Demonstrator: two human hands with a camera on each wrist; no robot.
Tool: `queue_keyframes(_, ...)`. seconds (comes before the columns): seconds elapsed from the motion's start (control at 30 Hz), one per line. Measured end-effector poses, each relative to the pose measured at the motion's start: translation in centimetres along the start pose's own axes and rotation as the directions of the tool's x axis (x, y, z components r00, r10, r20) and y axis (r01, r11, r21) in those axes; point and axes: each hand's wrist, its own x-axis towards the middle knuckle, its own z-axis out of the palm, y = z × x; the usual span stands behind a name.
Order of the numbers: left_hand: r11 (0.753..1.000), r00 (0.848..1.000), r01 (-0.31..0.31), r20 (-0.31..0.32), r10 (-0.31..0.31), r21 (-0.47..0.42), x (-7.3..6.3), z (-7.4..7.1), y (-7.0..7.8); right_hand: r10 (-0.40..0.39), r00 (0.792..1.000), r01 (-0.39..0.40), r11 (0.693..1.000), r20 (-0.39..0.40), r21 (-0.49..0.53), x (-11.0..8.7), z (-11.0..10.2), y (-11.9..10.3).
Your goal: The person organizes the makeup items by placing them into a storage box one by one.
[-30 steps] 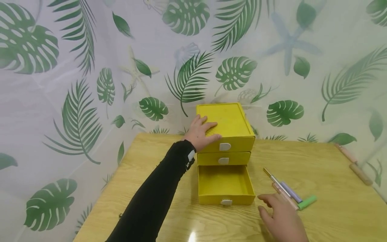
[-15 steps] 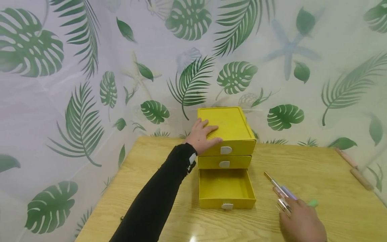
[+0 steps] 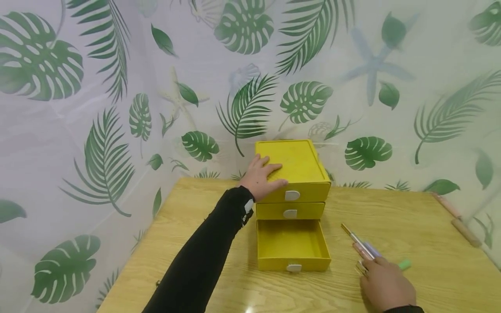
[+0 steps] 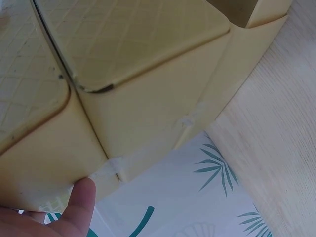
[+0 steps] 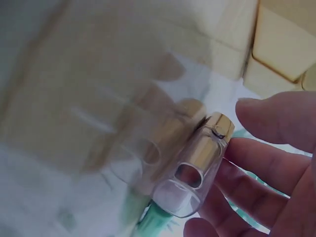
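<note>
My left hand (image 3: 261, 177) rests with fingers spread on the top left of a yellow drawer unit (image 3: 291, 158). In the left wrist view, a fingertip of the hand (image 4: 74, 210) lies against the unit's side. The lowest drawer (image 3: 293, 264) is pulled out. My right hand (image 3: 387, 284) is low over the table, beside a small clear tube with a gold inner part (image 3: 362, 268). In the right wrist view, the fingers lie along this tube (image 5: 190, 168), while the thumb (image 5: 269, 116) is apart from it. From above, the palm is hidden.
By the right hand lie a gold-and-silver slender stick (image 3: 354, 237), a pink one (image 3: 359, 251), a purple one (image 3: 372, 249) and a green one (image 3: 405, 264). Two longer rolls, one brown (image 3: 465, 232), line the table's right edge. A leaf-patterned sheet (image 3: 195, 65) stands behind.
My right hand has moved right from near the drawer to the slender sticks, then slightly left. The clear tube has come into view beside it. My left hand stays on the unit.
</note>
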Motion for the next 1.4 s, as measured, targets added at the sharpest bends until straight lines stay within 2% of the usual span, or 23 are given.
queue_keyframes(0.13,1.000,1.000,0.001,-0.003,-0.001,-0.006,0.0,-0.2,0.0,-0.019,0.997,0.017,0.999,-0.074,-0.036,0.3,0.3,-0.8)
queue_keyframes(0.23,1.000,1.000,0.000,-0.003,0.000,-0.008,0.0,-0.1,0.0,-0.005,0.996,0.001,0.999,-0.087,-0.038,0.5,0.5,-1.1)
queue_keyframes(0.63,1.000,1.000,-0.010,-0.010,0.010,0.005,-0.2,0.1,0.1,-0.062,0.995,0.054,0.994,-0.078,-0.100,0.7,1.2,-2.5)
queue_keyframes(0.83,1.000,1.000,-0.019,-0.022,0.018,-0.007,-0.2,0.2,0.2,-0.069,0.997,0.068,0.997,-0.038,-0.030,0.4,1.5,-2.8)
queue_keyframes(0.97,1.000,1.000,-0.018,-0.023,0.018,-0.010,-0.1,0.3,0.2,-0.059,0.997,0.057,0.997,0.049,0.050,-0.1,1.3,-3.2)
queue_keyframes(1.07,1.000,1.000,-0.016,-0.020,0.016,-0.011,-0.1,0.5,0.1,-0.037,0.989,0.018,0.991,0.143,0.136,-0.3,1.1,-3.2)
queue_keyframes(1.13,1.000,1.000,-0.015,-0.018,0.015,-0.015,-0.1,0.6,0.1,-0.036,0.985,0.003,0.981,0.169,0.193,-0.5,0.8,-3.1)
queue_keyframes(1.27,1.000,1.000,-0.014,-0.014,0.014,-0.013,-0.1,0.5,0.1,-0.066,0.993,0.037,0.960,0.095,0.276,-0.9,-0.3,-3.0)
queue_keyframes(1.4,1.000,1.000,-0.005,-0.017,0.005,-0.002,-0.1,0.2,0.1,-0.144,0.989,0.148,0.958,-0.035,0.246,-0.8,-1.9,-3.9)
